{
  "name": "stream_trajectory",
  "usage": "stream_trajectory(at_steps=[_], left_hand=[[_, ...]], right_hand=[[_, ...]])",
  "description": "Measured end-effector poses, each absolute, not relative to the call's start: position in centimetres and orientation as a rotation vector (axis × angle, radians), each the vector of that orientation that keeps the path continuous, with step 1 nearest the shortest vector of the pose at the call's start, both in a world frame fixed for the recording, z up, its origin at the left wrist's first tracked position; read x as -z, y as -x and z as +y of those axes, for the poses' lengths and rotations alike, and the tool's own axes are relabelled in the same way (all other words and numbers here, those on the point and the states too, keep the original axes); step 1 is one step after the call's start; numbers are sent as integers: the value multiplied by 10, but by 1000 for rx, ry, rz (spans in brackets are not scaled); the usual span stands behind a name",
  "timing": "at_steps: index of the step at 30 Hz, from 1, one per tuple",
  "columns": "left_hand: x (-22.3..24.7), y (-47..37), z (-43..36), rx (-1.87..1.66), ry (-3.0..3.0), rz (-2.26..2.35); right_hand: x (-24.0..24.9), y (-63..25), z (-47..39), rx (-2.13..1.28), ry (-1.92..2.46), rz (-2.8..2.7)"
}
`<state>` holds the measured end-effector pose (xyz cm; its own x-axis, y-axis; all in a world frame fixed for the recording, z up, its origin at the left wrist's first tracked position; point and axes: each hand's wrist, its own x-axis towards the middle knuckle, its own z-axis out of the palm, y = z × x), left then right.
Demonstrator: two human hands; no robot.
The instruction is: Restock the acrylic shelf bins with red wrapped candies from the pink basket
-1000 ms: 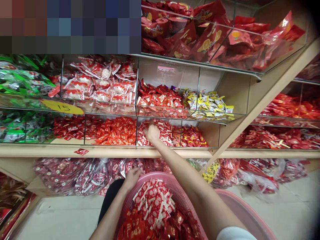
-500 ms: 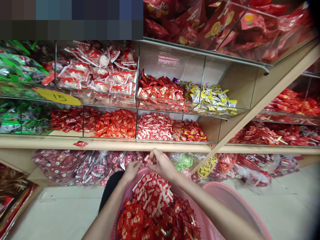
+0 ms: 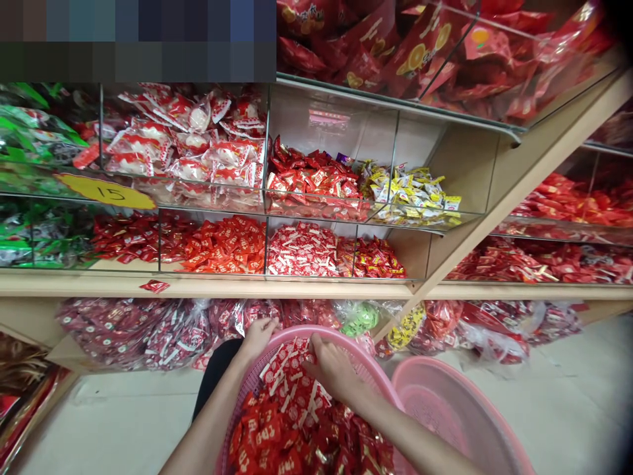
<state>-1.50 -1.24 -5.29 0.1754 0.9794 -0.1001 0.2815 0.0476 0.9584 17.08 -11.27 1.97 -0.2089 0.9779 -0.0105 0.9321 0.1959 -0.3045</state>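
Observation:
A pink basket (image 3: pixel 380 369) in front of me holds wrapped candies in separate heaps. Red-and-white candies (image 3: pixel 291 379) lie at its far side, orange-red ones (image 3: pixel 262 432) at the near left and dark red ones (image 3: pixel 346 442) at the near right. My left hand (image 3: pixel 261 335) is at the basket's far left rim, its fingers pressed together; whatever is in them is hidden. Inside the basket, my right hand (image 3: pixel 332 366) reaches down to the red-and-white candies with its fingers curled in, and I cannot make out what they hold.
Glass-fronted shelves carry candy compartments, among them matching red-and-white candies (image 3: pixel 302 251). One red packet (image 3: pixel 155 286) lies on the wooden ledge (image 3: pixel 208 287). Bagged candies (image 3: pixel 116 330) stand below it. A second pink basin (image 3: pixel 445 402) stands at the right on the tiled floor (image 3: pixel 123 422).
My right hand has moved down from above the far rim, where it held a small candy near my left hand, into the basket. My left hand stays near the rim.

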Motion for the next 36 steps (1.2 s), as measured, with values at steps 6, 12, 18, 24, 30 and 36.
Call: stream_trajectory(at_steps=[6, 12, 18, 24, 30, 36], left_hand=[[50, 15, -14, -881, -1447, 1305], [49, 14, -14, -876, -1407, 1306], [41, 12, -17, -888, -1395, 1270], [38, 11, -19, -898, -1334, 1274], [45, 14, -16, -942, -1333, 1244], [48, 15, -13, -933, -1334, 1273]], right_hand=[[-12, -164, -112, -256, 1866, -2302], [-10, -167, -112, -246, 1846, -2253], [-79, -172, -79, -309, 1672, -2071], [-138, -163, -1, -163, 1291, -2129], [-125, -140, 71, -278, 1144, -2356], [-101, -131, 95, -557, 1155, -2285]])
